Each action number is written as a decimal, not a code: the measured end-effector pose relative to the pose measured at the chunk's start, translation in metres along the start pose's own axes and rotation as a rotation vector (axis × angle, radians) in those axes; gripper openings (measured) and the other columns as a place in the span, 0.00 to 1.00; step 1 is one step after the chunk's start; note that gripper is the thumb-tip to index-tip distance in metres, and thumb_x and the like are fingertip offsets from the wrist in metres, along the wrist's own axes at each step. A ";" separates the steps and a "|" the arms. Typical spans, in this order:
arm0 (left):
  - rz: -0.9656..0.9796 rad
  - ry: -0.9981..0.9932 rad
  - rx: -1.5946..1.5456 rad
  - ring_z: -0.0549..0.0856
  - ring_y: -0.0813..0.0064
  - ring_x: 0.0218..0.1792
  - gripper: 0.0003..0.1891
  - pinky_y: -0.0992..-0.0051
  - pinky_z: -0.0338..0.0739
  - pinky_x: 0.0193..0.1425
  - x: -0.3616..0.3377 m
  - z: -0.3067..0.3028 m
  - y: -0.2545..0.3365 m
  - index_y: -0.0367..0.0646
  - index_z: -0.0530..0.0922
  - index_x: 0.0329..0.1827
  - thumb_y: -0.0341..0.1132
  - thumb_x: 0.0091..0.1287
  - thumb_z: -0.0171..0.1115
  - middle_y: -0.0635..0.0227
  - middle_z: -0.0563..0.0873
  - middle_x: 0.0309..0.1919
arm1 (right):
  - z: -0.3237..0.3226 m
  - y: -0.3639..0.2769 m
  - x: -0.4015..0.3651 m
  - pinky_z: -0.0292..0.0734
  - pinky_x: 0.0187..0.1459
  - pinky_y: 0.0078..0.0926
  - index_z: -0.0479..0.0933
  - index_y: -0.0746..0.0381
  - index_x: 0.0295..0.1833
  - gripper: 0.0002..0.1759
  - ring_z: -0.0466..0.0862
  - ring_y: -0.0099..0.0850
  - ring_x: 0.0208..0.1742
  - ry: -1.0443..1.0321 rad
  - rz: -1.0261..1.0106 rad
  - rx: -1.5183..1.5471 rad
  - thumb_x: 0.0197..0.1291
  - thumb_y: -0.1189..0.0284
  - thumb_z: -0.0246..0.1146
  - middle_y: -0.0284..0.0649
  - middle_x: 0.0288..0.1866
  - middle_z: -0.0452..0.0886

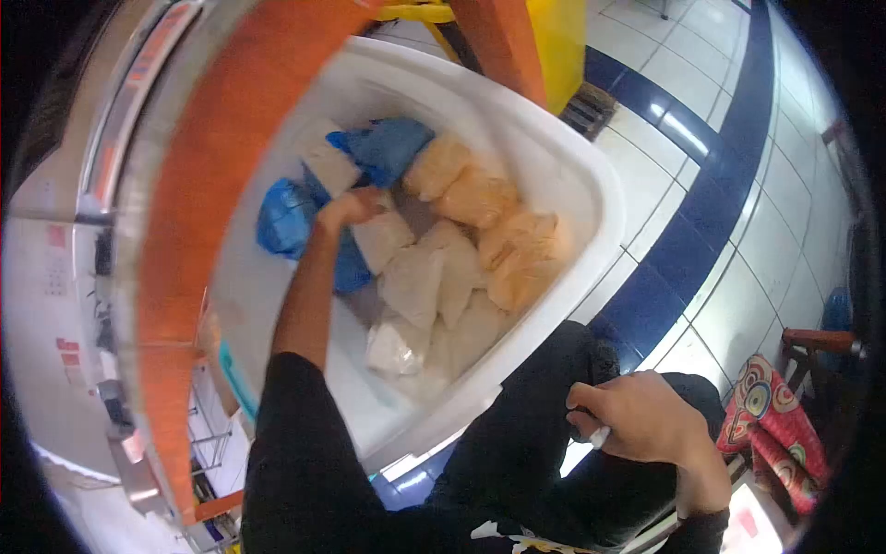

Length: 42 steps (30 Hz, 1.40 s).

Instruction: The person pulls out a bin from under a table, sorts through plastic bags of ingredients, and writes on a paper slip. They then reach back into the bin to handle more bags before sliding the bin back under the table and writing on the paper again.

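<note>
My left hand (355, 208) reaches down into a big white plastic tub (604, 208), slightly blurred, its fingers closed at the top end of a white plastic packet (383, 242). Around it lie several more white packets (411, 284), blue plastic bags (392, 148) and orange-tinted bags (526, 249) along the far right wall. Over my knee, outside the tub, my right hand (641, 415) is curled with a small white thing (600, 437) at its fingers; I cannot tell what it is.
An orange-brown wooden beam (221, 157) crosses close above the tub's left side. Behind the tub stands a yellow container (558, 46). White tiles with a dark blue band (678, 231) cover the floor. A patterned red cloth (775, 425) hangs at the right.
</note>
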State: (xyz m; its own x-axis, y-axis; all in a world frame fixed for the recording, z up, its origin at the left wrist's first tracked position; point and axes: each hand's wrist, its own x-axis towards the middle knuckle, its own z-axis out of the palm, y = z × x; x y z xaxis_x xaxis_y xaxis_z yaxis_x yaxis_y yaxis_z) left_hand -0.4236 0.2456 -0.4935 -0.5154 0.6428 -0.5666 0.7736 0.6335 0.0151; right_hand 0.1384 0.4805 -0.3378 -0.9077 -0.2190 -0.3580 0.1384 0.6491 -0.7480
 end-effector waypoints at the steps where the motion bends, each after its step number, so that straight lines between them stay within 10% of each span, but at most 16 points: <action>1: 0.094 0.094 -0.134 0.84 0.52 0.70 0.31 0.58 0.76 0.76 -0.008 0.009 0.004 0.47 0.80 0.74 0.58 0.76 0.62 0.56 0.86 0.69 | -0.005 -0.002 -0.002 0.82 0.38 0.53 0.76 0.58 0.47 0.09 0.89 0.53 0.37 -0.012 -0.021 0.006 0.72 0.65 0.66 0.46 0.32 0.87; 3: 0.235 0.118 -0.105 0.88 0.57 0.63 0.30 0.61 0.81 0.69 -0.016 0.025 0.018 0.48 0.83 0.72 0.56 0.74 0.68 0.54 0.89 0.63 | -0.017 -0.023 -0.011 0.82 0.38 0.51 0.78 0.57 0.49 0.08 0.89 0.53 0.38 -0.173 -0.146 0.165 0.73 0.64 0.65 0.46 0.32 0.88; 5: -0.055 -0.164 -0.349 0.88 0.56 0.63 0.27 0.60 0.80 0.70 -0.065 -0.010 0.082 0.48 0.83 0.70 0.53 0.75 0.67 0.54 0.87 0.67 | -0.042 -0.068 -0.027 0.83 0.38 0.47 0.81 0.56 0.49 0.09 0.90 0.51 0.37 -0.285 -0.182 0.310 0.74 0.62 0.66 0.45 0.31 0.88; 11: -0.128 0.506 -0.527 0.87 0.48 0.64 0.25 0.54 0.78 0.72 -0.250 -0.023 0.195 0.36 0.82 0.66 0.43 0.72 0.64 0.45 0.89 0.60 | -0.122 -0.220 -0.053 0.78 0.34 0.27 0.83 0.62 0.39 0.10 0.85 0.24 0.30 -0.268 -0.133 0.681 0.69 0.68 0.76 0.36 0.30 0.86; 13: -0.259 -0.146 -0.607 0.84 0.47 0.68 0.26 0.49 0.76 0.74 -0.316 -0.049 0.231 0.36 0.82 0.66 0.44 0.70 0.65 0.44 0.87 0.63 | -0.123 -0.270 -0.061 0.78 0.36 0.21 0.81 0.63 0.34 0.11 0.83 0.19 0.34 -0.211 0.024 0.888 0.65 0.78 0.78 0.34 0.33 0.85; 16: -0.019 0.016 -0.879 0.91 0.49 0.56 0.20 0.54 0.85 0.63 -0.474 -0.090 0.269 0.43 0.85 0.63 0.43 0.74 0.66 0.50 0.91 0.55 | -0.106 -0.330 -0.078 0.80 0.37 0.20 0.79 0.63 0.36 0.11 0.82 0.18 0.33 -0.251 0.066 1.006 0.67 0.81 0.75 0.34 0.33 0.83; 21: 0.138 0.117 -1.568 0.91 0.69 0.49 0.15 0.69 0.85 0.56 -0.652 -0.148 0.164 0.42 0.84 0.61 0.37 0.77 0.68 0.61 0.92 0.48 | -0.038 -0.405 -0.076 0.85 0.36 0.22 0.74 0.63 0.42 0.10 0.82 0.20 0.32 -0.124 0.247 1.082 0.82 0.74 0.61 0.36 0.35 0.80; 25: 0.104 0.632 -2.120 0.88 0.76 0.44 0.11 0.72 0.83 0.52 -0.714 -0.140 0.042 0.41 0.83 0.56 0.33 0.75 0.70 0.65 0.91 0.47 | -0.022 -0.485 -0.019 0.81 0.37 0.22 0.71 0.63 0.39 0.17 0.80 0.22 0.31 0.124 0.238 0.868 0.86 0.66 0.53 0.36 0.32 0.77; 27: -0.373 0.855 -1.282 0.88 0.69 0.54 0.17 0.65 0.82 0.60 -0.700 -0.126 -0.015 0.42 0.81 0.61 0.33 0.71 0.72 0.61 0.89 0.57 | -0.014 -0.502 0.014 0.80 0.37 0.22 0.70 0.63 0.37 0.19 0.80 0.22 0.30 0.254 0.085 0.754 0.86 0.66 0.52 0.36 0.30 0.77; 32: -0.252 0.992 -0.585 0.74 0.53 0.76 0.33 0.51 0.64 0.82 -0.663 -0.085 -0.074 0.45 0.79 0.69 0.46 0.63 0.79 0.60 0.79 0.72 | -0.001 -0.579 0.126 0.75 0.34 0.19 0.72 0.64 0.35 0.13 0.79 0.21 0.31 0.515 -0.257 0.585 0.72 0.79 0.70 0.35 0.30 0.77; 42: -0.329 0.948 -0.585 0.73 0.59 0.74 0.44 0.44 0.54 0.86 -0.661 -0.081 -0.074 0.48 0.81 0.69 0.58 0.49 0.85 0.66 0.79 0.67 | 0.077 -0.595 0.286 0.73 0.32 0.16 0.76 0.64 0.35 0.13 0.79 0.15 0.30 0.427 -0.193 0.692 0.62 0.79 0.77 0.31 0.28 0.79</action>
State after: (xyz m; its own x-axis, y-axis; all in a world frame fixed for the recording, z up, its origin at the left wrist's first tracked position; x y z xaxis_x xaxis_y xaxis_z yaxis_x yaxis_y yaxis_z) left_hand -0.1700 -0.1907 -0.0531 -0.9207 0.3177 0.2266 0.3899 0.7728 0.5007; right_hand -0.1736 -0.0241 -0.0383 -0.9933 0.1044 -0.0498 0.0504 0.0036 -0.9987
